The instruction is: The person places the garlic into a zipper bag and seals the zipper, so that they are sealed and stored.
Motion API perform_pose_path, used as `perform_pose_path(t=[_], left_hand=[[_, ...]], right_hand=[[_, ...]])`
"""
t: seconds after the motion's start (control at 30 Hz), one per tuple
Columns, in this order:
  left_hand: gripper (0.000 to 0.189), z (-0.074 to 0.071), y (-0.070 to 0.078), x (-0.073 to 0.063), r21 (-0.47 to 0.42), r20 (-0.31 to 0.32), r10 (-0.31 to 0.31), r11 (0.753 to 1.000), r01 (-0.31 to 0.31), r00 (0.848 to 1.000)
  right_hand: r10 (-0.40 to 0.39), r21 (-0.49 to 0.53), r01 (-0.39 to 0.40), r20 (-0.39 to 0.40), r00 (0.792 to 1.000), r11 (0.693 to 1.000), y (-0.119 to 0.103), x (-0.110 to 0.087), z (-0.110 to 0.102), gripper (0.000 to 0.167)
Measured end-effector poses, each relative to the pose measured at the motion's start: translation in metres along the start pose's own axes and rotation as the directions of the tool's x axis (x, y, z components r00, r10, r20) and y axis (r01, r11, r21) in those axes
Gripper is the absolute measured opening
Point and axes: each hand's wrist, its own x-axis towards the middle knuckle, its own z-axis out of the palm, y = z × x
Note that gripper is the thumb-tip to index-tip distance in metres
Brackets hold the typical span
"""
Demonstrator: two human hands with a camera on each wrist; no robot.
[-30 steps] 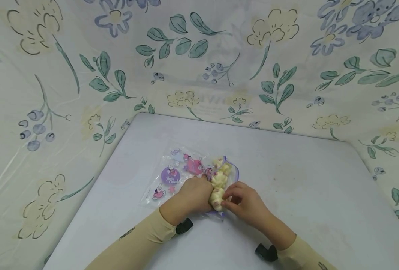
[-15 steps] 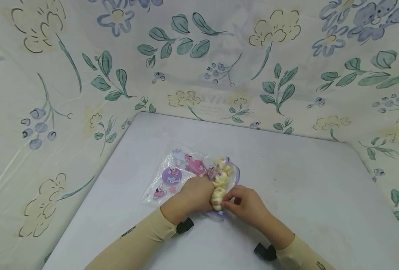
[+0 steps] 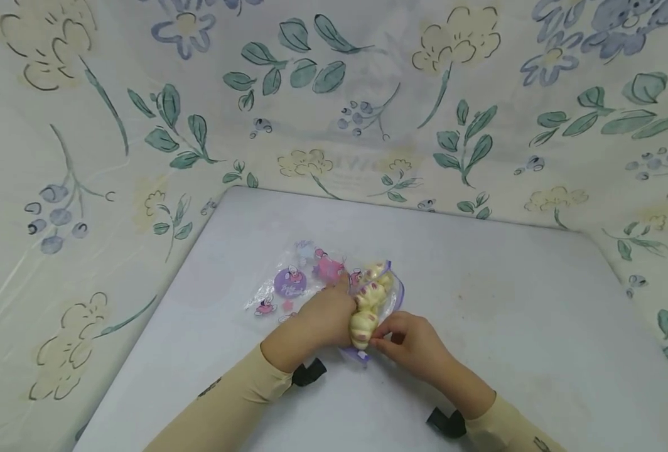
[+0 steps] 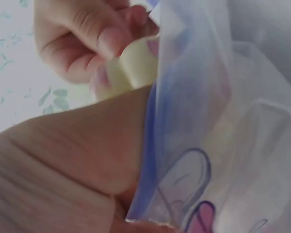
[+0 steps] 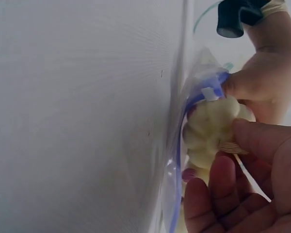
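Note:
A string of cream garlic bulbs (image 3: 362,329) with purple patches stands along the purple-edged mouth of a clear printed zip bag (image 3: 290,282). My right hand (image 3: 410,339) pinches the near bulb between thumb and fingers, by its straw-like tuft in the right wrist view. My left hand (image 3: 325,314) reaches across the bag and lies right against the left side of the bulbs. In the left wrist view the bag's purple zip strip (image 4: 149,145) crosses in front of the left hand (image 4: 82,150). Its fingers are mostly hidden, so I cannot tell how they grip.
Both hands work over a white table (image 3: 481,301), whose far edge meets a floral-print curtain (image 3: 368,94). Black wrist mounts (image 3: 447,424) sit under the sleeves, close over the tabletop.
My left hand has shifted slightly forward and left, and the printed bag has bunched a little. The garlic string leans more, its far end to the right. The right hand keeps its pinch.

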Motion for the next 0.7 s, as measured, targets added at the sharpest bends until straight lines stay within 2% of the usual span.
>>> perform_pose_path(t=[0.13,0.23,0.3,0.37,0.43,0.5,0.63,0.7], left_hand=[[0.026,-0.012,-0.004,-0.003,-0.038,0.01,0.037,0.999,-0.036,0.999],[0.03,-0.022,-0.005,-0.008,-0.085,0.015,0.012,0.996,-0.01,1.0],[0.032,-0.029,-0.003,-0.012,-0.112,0.014,-0.044,0.993,0.045,0.999],[0.022,-0.035,-0.001,-0.016,-0.107,0.007,-0.113,0.988,0.113,0.994],[0.01,-0.038,0.001,-0.023,-0.079,-0.015,-0.172,0.982,0.17,0.985],[0.003,-0.039,0.003,-0.031,-0.046,-0.039,-0.232,0.972,0.23,0.972],[0.028,-0.029,0.011,-0.05,0.0,-0.096,-0.276,0.961,0.277,0.956],[0.041,-0.02,0.018,-0.06,0.026,-0.092,-0.29,0.956,0.293,0.953]], right_hand=[[-0.027,0.033,0.028,-0.016,0.999,0.999,0.001,-0.001,-0.001,0.009],[-0.042,0.042,0.043,-0.028,0.999,0.998,0.001,-0.001,-0.002,0.011],[-0.051,0.033,0.052,-0.026,0.998,0.998,0.001,-0.001,-0.003,0.01],[-0.05,0.018,0.05,-0.007,0.999,0.999,0.0,0.0,-0.002,0.008],[-0.043,0.01,0.043,0.036,0.998,0.999,-0.001,0.002,-0.001,0.006],[-0.035,0.013,0.034,0.092,0.995,0.999,-0.002,0.003,0.0,0.013],[-0.031,0.021,0.027,0.192,0.981,0.999,-0.002,0.0,-0.005,0.028],[-0.033,0.014,0.031,0.214,0.976,0.999,0.0,-0.004,-0.011,0.03]])
